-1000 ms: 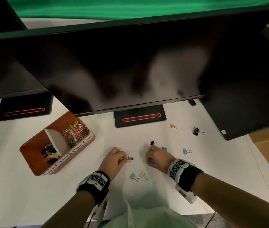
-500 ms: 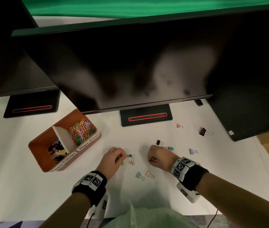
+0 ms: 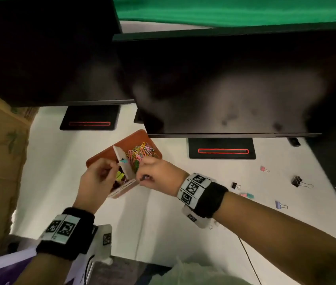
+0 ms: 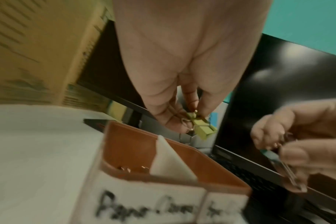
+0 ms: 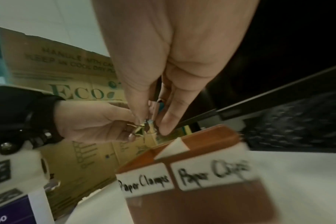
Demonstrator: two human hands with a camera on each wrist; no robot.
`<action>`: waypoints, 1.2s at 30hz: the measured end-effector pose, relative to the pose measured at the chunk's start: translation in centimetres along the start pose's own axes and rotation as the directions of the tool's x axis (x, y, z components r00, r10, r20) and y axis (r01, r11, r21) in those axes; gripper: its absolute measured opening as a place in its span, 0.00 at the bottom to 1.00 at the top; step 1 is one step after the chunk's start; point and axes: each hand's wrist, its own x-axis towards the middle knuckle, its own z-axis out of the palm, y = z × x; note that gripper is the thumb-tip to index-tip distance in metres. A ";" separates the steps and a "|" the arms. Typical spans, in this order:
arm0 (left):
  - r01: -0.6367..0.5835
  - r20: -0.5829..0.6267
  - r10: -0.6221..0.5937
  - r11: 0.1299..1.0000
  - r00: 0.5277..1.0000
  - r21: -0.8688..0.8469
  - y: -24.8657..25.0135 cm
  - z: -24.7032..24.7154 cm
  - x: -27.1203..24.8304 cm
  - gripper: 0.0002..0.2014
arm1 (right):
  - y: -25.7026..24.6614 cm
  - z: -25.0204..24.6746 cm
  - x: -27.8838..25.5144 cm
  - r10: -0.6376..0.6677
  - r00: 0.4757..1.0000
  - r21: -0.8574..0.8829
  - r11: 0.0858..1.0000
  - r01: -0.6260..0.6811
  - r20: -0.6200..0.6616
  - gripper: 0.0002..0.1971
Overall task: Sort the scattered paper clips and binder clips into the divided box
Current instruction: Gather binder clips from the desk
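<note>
The brown divided box stands left of centre, with a white divider. Coloured paper clips fill its right half, labelled "Paper Clips". Its left half is labelled "Paper Clamps". My left hand hovers over the left half and pinches yellow-green binder clips by their wire handles. My right hand is over the box's front edge beside the divider and pinches small binder clips; their colours are hard to tell. Several binder clips lie on the white table at right: pink, black, purple.
Two dark monitors overhang the table; their stands sit behind the box. A cardboard carton stands off the table's left edge. A small black clip and a pink-teal pair lie right of my right wrist.
Both hands have lifted clips off the middle of the table and carried them left to the box. The head view has swung left with them.
</note>
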 end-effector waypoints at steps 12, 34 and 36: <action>-0.105 0.127 0.101 0.994 0.987 0.024 0.1 -2.7 0.4 0.10 | 0.4 0.8 2.0 0.136 0.990 -0.057 0.989 -0.134 0.032 0.11; -0.490 0.769 0.179 0.850 0.613 0.193 0.5 19.8 -5.6 0.05 | 10.1 2.5 -20.2 0.507 0.843 -0.131 0.862 -0.490 0.178 0.05; -0.477 0.754 0.158 0.849 0.637 0.225 0.4 19.8 -5.4 0.05 | 10.5 2.4 -20.6 0.495 0.852 -0.140 0.868 -0.476 0.170 0.05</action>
